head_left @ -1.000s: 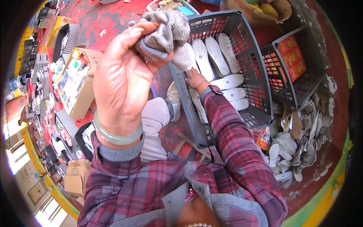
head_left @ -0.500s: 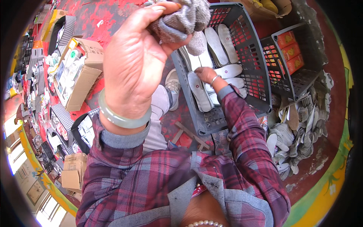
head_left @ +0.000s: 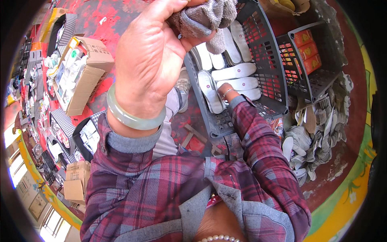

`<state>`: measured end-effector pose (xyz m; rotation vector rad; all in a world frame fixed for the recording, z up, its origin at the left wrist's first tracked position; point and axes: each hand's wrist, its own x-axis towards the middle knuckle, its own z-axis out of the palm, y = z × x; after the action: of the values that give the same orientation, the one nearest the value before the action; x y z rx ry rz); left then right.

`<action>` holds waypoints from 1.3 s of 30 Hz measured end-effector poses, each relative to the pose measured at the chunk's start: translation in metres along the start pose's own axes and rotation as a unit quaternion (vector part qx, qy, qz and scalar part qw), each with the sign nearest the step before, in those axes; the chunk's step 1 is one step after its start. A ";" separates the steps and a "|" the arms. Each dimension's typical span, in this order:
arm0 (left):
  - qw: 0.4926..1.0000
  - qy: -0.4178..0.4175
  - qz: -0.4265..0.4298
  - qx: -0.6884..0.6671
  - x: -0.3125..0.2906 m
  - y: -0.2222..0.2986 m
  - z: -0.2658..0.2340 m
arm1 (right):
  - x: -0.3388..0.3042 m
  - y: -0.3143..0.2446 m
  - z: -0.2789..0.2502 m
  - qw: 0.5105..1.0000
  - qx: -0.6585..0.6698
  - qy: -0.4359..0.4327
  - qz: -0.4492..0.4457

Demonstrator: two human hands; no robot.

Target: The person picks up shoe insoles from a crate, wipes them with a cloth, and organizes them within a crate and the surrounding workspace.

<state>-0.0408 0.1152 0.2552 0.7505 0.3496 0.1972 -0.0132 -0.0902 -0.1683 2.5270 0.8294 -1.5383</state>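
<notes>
Over the last second the right hand (head_left: 227, 91) has shifted inside the black, perforated plastic crate (head_left: 271, 66), from beside its left wall to nearer its middle, among the pale grey, flat, elongated shoe insoles (head_left: 238, 84) laid crosswise there. That puts it at the left ends of this crosswise group, whose upper faces now show more fully. Its fingers reach down and are largely hidden, so how far open they are, and whether they grip an insole, I cannot tell.

The left hand (head_left: 147, 64) has kept its hold: its fingers are curled closed on a crumpled, grey, towel-like cloth (head_left: 199, 19), raised in front of the crate's far left corner and partly cut off by the view's upper edge.

The crosswise insoles' long axes run nearly parallel to the crate's near end, tilting slightly away from the wearer toward the right. The pale insole pair with a small red spot (head_left: 211, 93) inside the crate's left wall instead points roughly along that wall, as do the far-end insoles (head_left: 240, 40). Which ends are toes is unclear.
</notes>
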 end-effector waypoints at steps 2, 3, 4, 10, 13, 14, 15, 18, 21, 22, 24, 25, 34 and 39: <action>0.998 -0.052 -0.025 -0.016 0.001 0.000 -0.002 | 0.020 0.010 0.041 0.992 0.100 0.055 0.049; 0.999 -0.041 -0.020 -0.014 -0.001 0.001 -0.004 | 0.008 -0.008 0.029 0.989 0.122 0.079 0.041; 0.999 -0.030 -0.015 -0.012 -0.003 0.002 -0.005 | -0.008 -0.022 0.015 0.996 0.033 0.047 -0.066; 0.998 -0.059 0.005 0.007 -0.002 -0.001 -0.017 | -0.019 -0.066 0.026 0.992 0.024 0.042 0.114; 0.998 -0.057 0.005 0.008 -0.002 -0.003 -0.014 | -0.008 -0.065 0.027 0.981 0.067 0.033 0.179; 0.998 -0.060 0.003 0.006 -0.002 -0.005 -0.014 | -0.016 -0.069 0.021 0.978 0.077 0.030 0.190; 0.998 -0.057 0.000 0.011 -0.002 -0.006 -0.014 | -0.010 -0.070 0.027 0.966 0.105 0.039 0.233; 0.995 -0.095 -0.008 -0.011 0.001 -0.009 -0.017 | -0.001 -0.070 0.046 0.934 0.170 0.109 0.295; 0.996 -0.084 -0.026 -0.034 0.000 -0.001 -0.019 | 0.001 -0.068 0.038 0.935 0.214 0.091 0.266; 0.996 -0.081 -0.021 -0.028 -0.001 -0.002 -0.017 | -0.006 -0.066 0.038 0.930 0.229 0.086 0.276; 0.995 -0.091 -0.028 -0.041 0.002 -0.004 -0.019 | -0.028 -0.074 0.019 0.922 0.256 0.085 0.279; 0.994 -0.095 -0.032 -0.047 0.003 -0.005 -0.019 | -0.031 -0.076 0.020 0.913 0.272 0.102 0.288; 0.997 -0.070 -0.035 -0.014 0.002 -0.009 -0.013 | 0.001 -0.055 0.040 0.930 0.272 0.063 0.237; 0.995 -0.086 -0.046 -0.026 0.001 -0.009 -0.015 | 0.019 -0.043 0.050 0.952 0.246 0.008 0.179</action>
<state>-0.0448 0.1186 0.2380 0.6926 0.2145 0.0536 -0.0675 -0.0619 -0.2002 2.7992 -0.0445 -1.7580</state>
